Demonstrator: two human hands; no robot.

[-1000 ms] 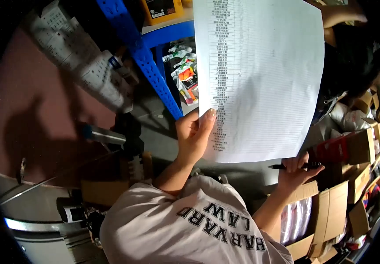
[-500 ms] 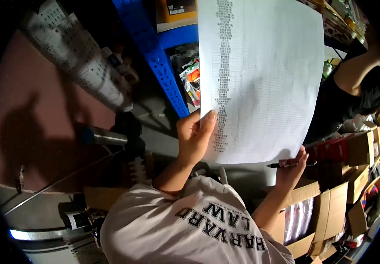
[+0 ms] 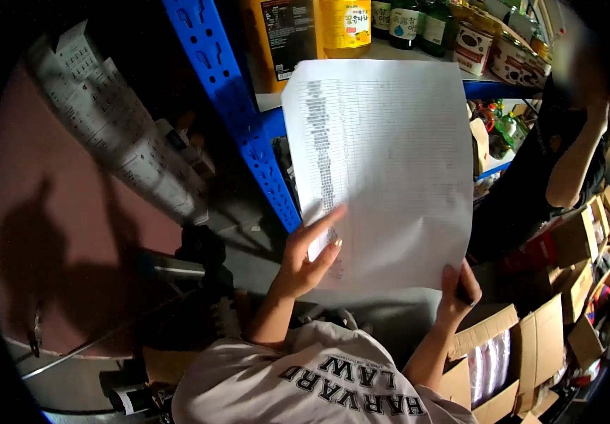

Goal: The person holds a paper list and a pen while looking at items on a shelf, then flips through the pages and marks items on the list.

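A large white sheet of paper (image 3: 397,162) with printed rows and a column of small characters is held up in front of me. My left hand (image 3: 301,265) is at its lower left edge, thumb and index finger spread over the paper; the other fingers are mostly hidden. At the lower right corner my right hand (image 3: 457,293) pinches the sheet, with a dark pen (image 3: 467,295) mostly hidden in the fingers.
A blue shelf frame (image 3: 238,106) carries a yellow jar (image 3: 347,28), green bottles (image 3: 405,25) and cans (image 3: 473,46). A person in dark clothes (image 3: 520,187) stands at the right, near open cardboard boxes (image 3: 541,343). Printed sheets (image 3: 117,120) hang at the left.
The sheet has moved down and left, uncovering jars and bottles on the shelf. My left index finger now extends over the paper. The pen in my right hand has turned and shows less.
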